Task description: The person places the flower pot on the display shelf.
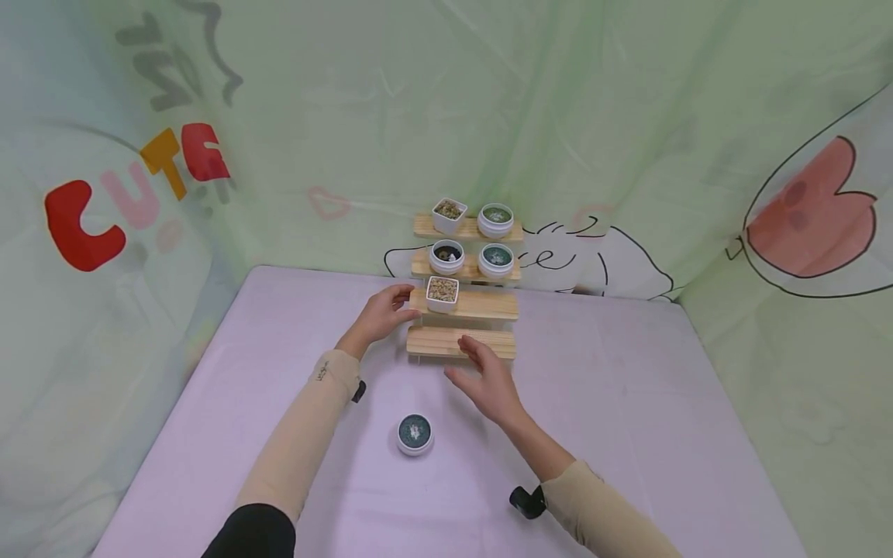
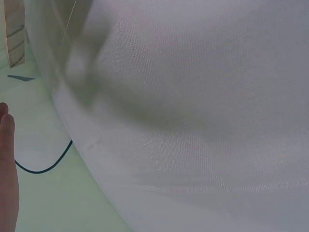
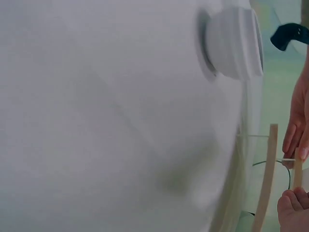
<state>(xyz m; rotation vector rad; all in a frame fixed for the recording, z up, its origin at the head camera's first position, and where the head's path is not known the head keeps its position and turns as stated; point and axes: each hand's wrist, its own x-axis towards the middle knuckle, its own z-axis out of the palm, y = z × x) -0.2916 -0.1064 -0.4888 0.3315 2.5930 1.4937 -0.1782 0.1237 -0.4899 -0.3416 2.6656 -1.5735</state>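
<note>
My left hand (image 1: 380, 314) is at the left end of a tiered wooden stand (image 1: 488, 304), fingers and thumb apart and loosely bent beside a plank. Whether it touches the wood is unclear. On that plank sits a square white cup (image 1: 443, 294) of tan granules. My right hand (image 1: 488, 384) hovers by the front plank (image 1: 436, 341), its fingers loosely extended and nothing in them. A round white jar (image 1: 415, 434) with dark green contents stands on the table, between the forearms. The left wrist view shows mostly cloth and part of the hand (image 2: 7, 169).
Higher planks bear another square cup (image 1: 449, 215), a round jar with dark contents (image 1: 446, 256) and two green-topped jars (image 1: 496, 260). A pale lilac cloth (image 1: 628, 434) covers the table. Printed curtains (image 1: 418, 101) hang behind and at both sides.
</note>
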